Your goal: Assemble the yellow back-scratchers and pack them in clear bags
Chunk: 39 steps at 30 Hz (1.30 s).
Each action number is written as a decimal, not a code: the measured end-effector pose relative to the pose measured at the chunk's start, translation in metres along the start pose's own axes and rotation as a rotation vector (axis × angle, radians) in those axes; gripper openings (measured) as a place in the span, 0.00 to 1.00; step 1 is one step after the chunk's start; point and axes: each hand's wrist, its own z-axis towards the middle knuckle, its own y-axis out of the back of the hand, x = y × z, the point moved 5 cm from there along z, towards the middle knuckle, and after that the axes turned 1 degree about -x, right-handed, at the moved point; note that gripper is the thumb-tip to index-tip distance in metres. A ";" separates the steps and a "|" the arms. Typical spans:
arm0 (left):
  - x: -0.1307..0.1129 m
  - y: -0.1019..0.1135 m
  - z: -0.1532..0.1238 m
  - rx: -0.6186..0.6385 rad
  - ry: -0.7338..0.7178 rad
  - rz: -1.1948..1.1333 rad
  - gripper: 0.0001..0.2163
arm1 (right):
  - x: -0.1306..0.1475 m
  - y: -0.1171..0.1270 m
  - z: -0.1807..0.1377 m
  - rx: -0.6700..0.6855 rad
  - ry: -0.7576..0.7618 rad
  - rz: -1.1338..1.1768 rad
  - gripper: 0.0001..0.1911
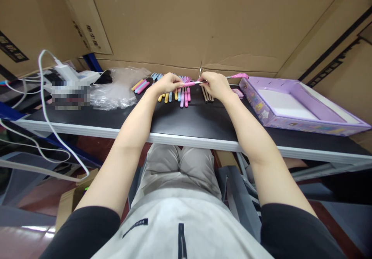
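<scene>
My left hand (168, 83), its fingers pinched together, grips a slim stick with a pink handle (189, 84) above the black tabletop. The fingers of my right hand (215, 83) close on the stick's thin, pale far end. Just under my left hand lies a row of small coloured forks (182, 99), their handles yellow, blue, purple and pink. Below my right hand rest several thin dark metallic rods (207, 95). A thin shiny strip (200, 71) stands up between the hands; what it belongs to is unclear.
Several coloured handles (140, 86) lie left of the forks, beside clear plastic bags (116, 90). At right sits an open purple box (261, 113), with a pink piece (240, 75) by its corner. A white charger (66, 73) and cable stand left. Cardboard (188, 26) walls the back.
</scene>
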 end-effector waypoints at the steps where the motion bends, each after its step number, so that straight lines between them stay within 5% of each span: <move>1: 0.001 0.002 -0.002 0.021 0.014 -0.023 0.15 | -0.005 0.001 -0.001 -0.008 0.007 -0.003 0.14; 6: 0.028 0.015 -0.017 0.099 0.270 0.033 0.16 | -0.061 0.016 -0.018 -0.109 -0.100 -0.029 0.11; 10: 0.052 0.038 -0.026 -0.208 0.464 0.169 0.11 | -0.090 0.022 -0.027 -0.140 -0.190 -0.048 0.11; 14: 0.057 0.051 -0.034 -0.430 0.586 0.341 0.22 | -0.067 0.008 -0.017 -0.078 -0.101 -0.053 0.14; 21: 0.069 0.047 -0.050 -0.399 0.831 0.442 0.30 | -0.031 0.000 -0.008 -0.038 0.000 -0.117 0.17; 31: 0.078 0.041 -0.060 -0.410 0.895 0.442 0.31 | -0.018 0.000 -0.010 -0.087 -0.001 -0.041 0.21; 39: 0.074 0.039 -0.052 -0.456 0.799 0.402 0.32 | -0.005 -0.034 -0.010 0.152 0.136 0.026 0.19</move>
